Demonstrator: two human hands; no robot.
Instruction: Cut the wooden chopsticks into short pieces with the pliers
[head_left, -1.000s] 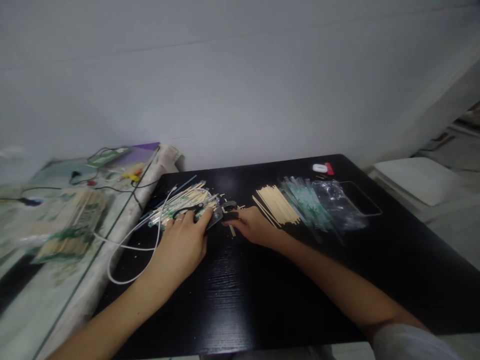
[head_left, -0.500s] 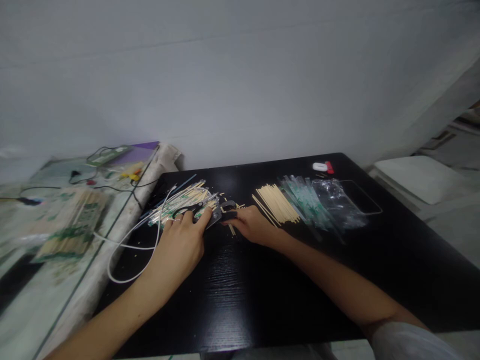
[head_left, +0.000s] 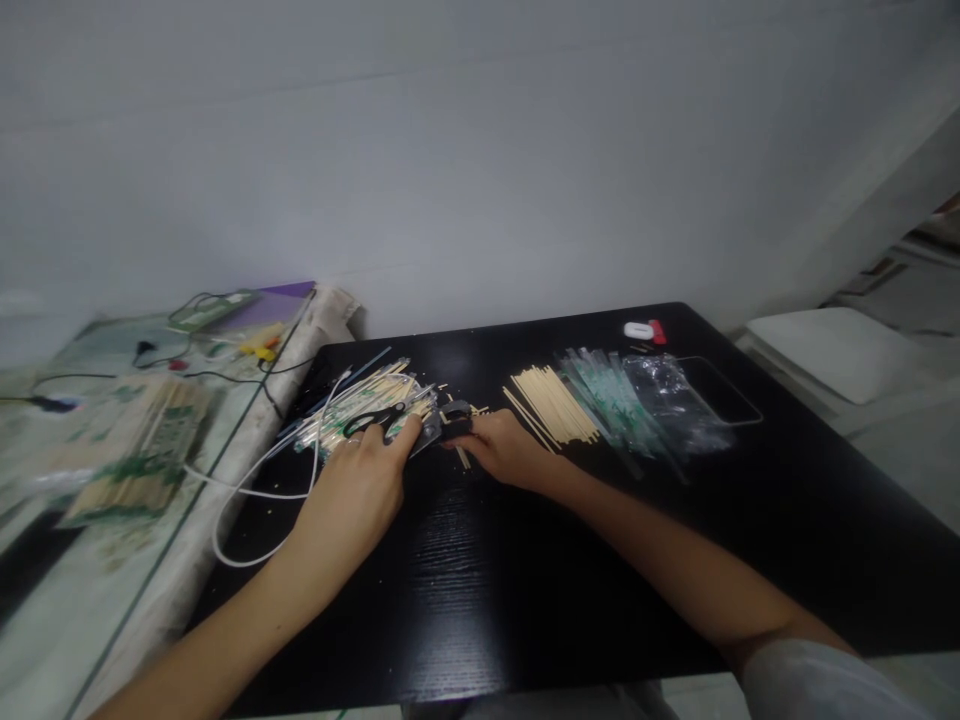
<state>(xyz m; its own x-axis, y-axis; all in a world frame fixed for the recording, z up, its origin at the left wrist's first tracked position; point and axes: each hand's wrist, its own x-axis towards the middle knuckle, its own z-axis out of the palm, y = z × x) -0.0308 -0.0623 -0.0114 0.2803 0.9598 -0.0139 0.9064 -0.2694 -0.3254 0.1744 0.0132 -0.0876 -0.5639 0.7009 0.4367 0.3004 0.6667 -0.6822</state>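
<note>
1. Pale wall [head_left: 480, 180] stands at 12 o'clock behind the black table [head_left: 570, 600].
2. At 11 o'clock from table's middle, right hand [head_left: 506, 448] curls around the black-handled tool [head_left: 455, 427]; left hand [head_left: 365, 478] reaches toward its metal head [head_left: 430, 431]. Whether left fingers pinch something, I cannot tell; the view is dim.
3. For good work, I judge, fingertips should be away from that head.
4. Wrapped sticks [head_left: 375, 383] are at 10 o'clock, bare sticks [head_left: 555, 408] at 1, loose wrappers [head_left: 615, 400] just beside; plastic packs [head_left: 150, 440] at 9 contain sticks.

glossy wood-grained table [head_left: 465, 590], matt wooden sticks [head_left: 556, 405], shiny plastic wrappers [head_left: 613, 395]
</note>
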